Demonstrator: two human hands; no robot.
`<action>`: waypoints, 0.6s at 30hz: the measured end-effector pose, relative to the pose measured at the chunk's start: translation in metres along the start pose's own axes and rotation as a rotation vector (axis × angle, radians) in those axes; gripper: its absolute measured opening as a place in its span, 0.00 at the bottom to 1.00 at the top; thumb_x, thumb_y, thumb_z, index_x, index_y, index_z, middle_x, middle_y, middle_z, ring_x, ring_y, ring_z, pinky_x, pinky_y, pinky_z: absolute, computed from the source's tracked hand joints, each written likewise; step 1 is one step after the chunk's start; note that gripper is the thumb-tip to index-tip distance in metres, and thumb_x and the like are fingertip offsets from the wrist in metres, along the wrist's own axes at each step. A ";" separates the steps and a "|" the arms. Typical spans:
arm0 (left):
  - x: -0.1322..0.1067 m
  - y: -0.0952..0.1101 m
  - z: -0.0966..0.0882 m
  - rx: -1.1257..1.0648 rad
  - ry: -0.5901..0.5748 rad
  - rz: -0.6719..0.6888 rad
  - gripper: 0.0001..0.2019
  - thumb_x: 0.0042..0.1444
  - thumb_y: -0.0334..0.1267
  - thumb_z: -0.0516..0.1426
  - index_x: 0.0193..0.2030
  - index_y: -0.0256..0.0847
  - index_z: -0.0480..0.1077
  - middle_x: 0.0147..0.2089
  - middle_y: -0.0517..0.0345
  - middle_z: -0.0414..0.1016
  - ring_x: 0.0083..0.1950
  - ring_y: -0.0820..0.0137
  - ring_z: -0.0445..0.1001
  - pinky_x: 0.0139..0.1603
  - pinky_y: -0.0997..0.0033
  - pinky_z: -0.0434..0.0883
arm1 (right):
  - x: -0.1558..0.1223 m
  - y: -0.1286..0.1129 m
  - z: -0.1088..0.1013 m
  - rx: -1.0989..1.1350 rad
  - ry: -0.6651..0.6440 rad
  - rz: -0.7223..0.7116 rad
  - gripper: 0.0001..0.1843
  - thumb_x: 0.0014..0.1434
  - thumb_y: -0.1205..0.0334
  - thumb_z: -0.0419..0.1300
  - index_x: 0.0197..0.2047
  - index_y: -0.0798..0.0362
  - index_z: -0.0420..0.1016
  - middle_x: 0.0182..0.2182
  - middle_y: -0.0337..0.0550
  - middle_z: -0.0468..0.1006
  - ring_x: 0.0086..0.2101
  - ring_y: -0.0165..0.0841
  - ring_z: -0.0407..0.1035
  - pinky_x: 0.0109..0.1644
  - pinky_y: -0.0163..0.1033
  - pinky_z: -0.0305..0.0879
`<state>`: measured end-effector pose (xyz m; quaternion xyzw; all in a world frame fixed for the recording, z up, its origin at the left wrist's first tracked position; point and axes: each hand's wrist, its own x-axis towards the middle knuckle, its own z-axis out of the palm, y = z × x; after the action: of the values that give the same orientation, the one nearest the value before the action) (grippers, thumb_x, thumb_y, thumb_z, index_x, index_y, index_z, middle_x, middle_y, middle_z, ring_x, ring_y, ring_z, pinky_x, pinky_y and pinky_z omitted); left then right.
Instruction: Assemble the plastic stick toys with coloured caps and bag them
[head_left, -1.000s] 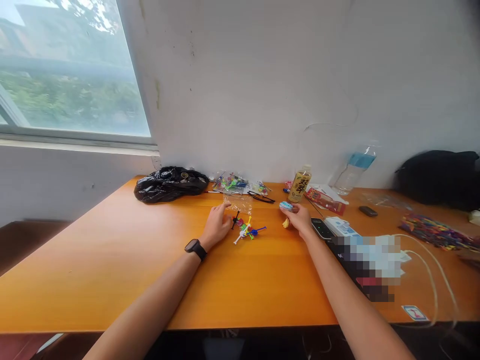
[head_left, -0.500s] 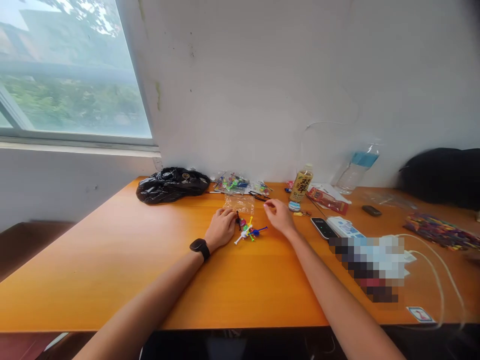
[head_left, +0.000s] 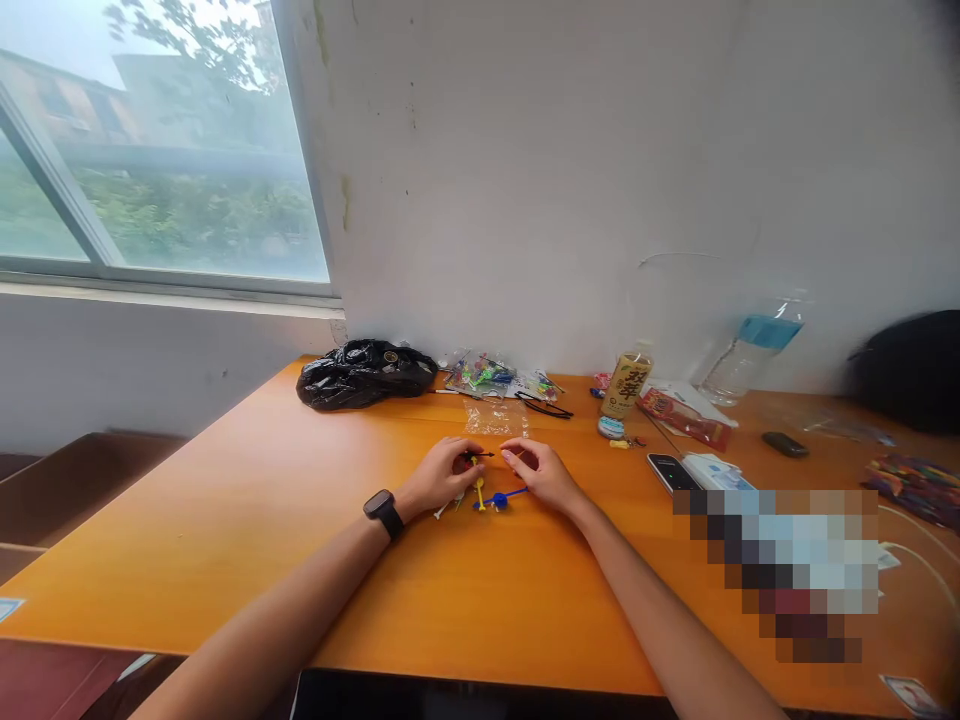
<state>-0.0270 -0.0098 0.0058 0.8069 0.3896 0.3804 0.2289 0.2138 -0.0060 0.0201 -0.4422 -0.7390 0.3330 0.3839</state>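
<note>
Small coloured plastic pieces with thin knob-ended arms lie on the wooden table between my hands. My left hand (head_left: 441,474), with a black watch on its wrist, has its fingers curled round a black plastic piece (head_left: 484,455) whose arm points right. Some red shows under those fingers. A yellow piece (head_left: 480,490) and a blue piece (head_left: 501,501) lie just in front, and a white piece (head_left: 441,512) shows partly below my left hand. Close on the right, my right hand (head_left: 551,478) has thumb and forefinger pinched together; what they hold, if anything, is too small to name.
Behind my hands lie a clear plastic wrapper (head_left: 495,416), bags of coloured pieces (head_left: 484,374), glasses (head_left: 546,406) and a black plastic bag (head_left: 364,376). A drink bottle (head_left: 626,388), a phone (head_left: 671,474), a red packet (head_left: 682,418) and a clear bottle (head_left: 739,365) are on the right.
My right hand has come in toward the left hand. The left fingers have closed round the black piece, and the coloured pieces have shifted and spread. The camera view has turned slightly left.
</note>
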 end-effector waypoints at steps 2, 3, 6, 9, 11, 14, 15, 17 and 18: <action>0.000 -0.003 0.001 -0.067 0.006 -0.038 0.15 0.64 0.47 0.62 0.52 0.40 0.78 0.45 0.51 0.81 0.43 0.65 0.78 0.46 0.66 0.75 | 0.002 0.009 0.002 -0.025 0.054 0.008 0.22 0.65 0.42 0.60 0.43 0.55 0.81 0.36 0.47 0.83 0.35 0.36 0.75 0.38 0.38 0.72; 0.000 -0.004 0.001 -0.103 0.008 -0.049 0.15 0.64 0.47 0.62 0.52 0.40 0.78 0.45 0.51 0.81 0.43 0.65 0.78 0.46 0.66 0.75 | 0.003 0.013 0.003 -0.027 0.052 0.012 0.22 0.66 0.42 0.60 0.43 0.54 0.81 0.36 0.46 0.83 0.35 0.36 0.75 0.38 0.38 0.71; 0.000 -0.004 0.002 -0.165 0.028 -0.065 0.14 0.66 0.46 0.61 0.50 0.39 0.77 0.46 0.51 0.82 0.43 0.66 0.80 0.46 0.67 0.76 | 0.003 0.013 0.011 -0.044 0.009 -0.027 0.21 0.68 0.45 0.58 0.45 0.53 0.81 0.38 0.45 0.84 0.36 0.36 0.75 0.41 0.38 0.70; -0.001 -0.004 0.002 -0.164 0.048 -0.073 0.13 0.67 0.44 0.59 0.50 0.39 0.77 0.43 0.52 0.83 0.40 0.67 0.79 0.43 0.68 0.76 | 0.000 0.004 0.018 -0.089 -0.044 -0.073 0.20 0.69 0.46 0.59 0.49 0.52 0.82 0.37 0.43 0.83 0.32 0.33 0.71 0.37 0.36 0.67; -0.001 -0.003 0.001 -0.161 0.055 -0.074 0.13 0.66 0.44 0.59 0.49 0.38 0.77 0.40 0.53 0.82 0.38 0.68 0.79 0.40 0.70 0.75 | -0.003 -0.001 0.019 -0.112 -0.072 -0.073 0.20 0.69 0.46 0.59 0.50 0.52 0.82 0.31 0.40 0.80 0.28 0.31 0.68 0.32 0.35 0.63; -0.001 0.001 0.000 -0.151 0.055 -0.074 0.12 0.65 0.44 0.60 0.48 0.38 0.77 0.38 0.54 0.82 0.36 0.69 0.78 0.38 0.72 0.74 | -0.007 -0.002 0.019 -0.119 -0.077 -0.054 0.20 0.68 0.46 0.60 0.47 0.53 0.83 0.27 0.39 0.77 0.27 0.31 0.65 0.30 0.35 0.60; -0.001 0.002 0.000 -0.146 0.051 -0.075 0.12 0.65 0.44 0.60 0.48 0.38 0.78 0.38 0.54 0.82 0.36 0.69 0.78 0.38 0.72 0.74 | -0.007 0.000 0.019 -0.112 -0.074 -0.050 0.19 0.67 0.46 0.60 0.46 0.54 0.83 0.27 0.39 0.77 0.27 0.31 0.65 0.30 0.35 0.60; -0.001 0.005 0.000 -0.136 0.040 -0.075 0.12 0.65 0.44 0.60 0.48 0.38 0.78 0.38 0.54 0.82 0.37 0.69 0.78 0.39 0.71 0.75 | -0.006 0.004 0.020 -0.092 -0.077 -0.046 0.19 0.67 0.46 0.60 0.42 0.54 0.82 0.29 0.40 0.79 0.27 0.31 0.66 0.31 0.35 0.61; -0.001 0.005 0.000 -0.130 0.035 -0.072 0.12 0.65 0.43 0.60 0.48 0.38 0.78 0.39 0.54 0.82 0.37 0.69 0.78 0.39 0.71 0.75 | -0.005 0.005 0.021 -0.086 -0.080 -0.043 0.19 0.67 0.46 0.60 0.40 0.54 0.82 0.29 0.40 0.79 0.28 0.31 0.66 0.32 0.36 0.62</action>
<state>-0.0251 -0.0140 0.0086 0.7688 0.3969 0.4106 0.2877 0.1995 -0.0119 0.0042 -0.4285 -0.7767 0.3101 0.3419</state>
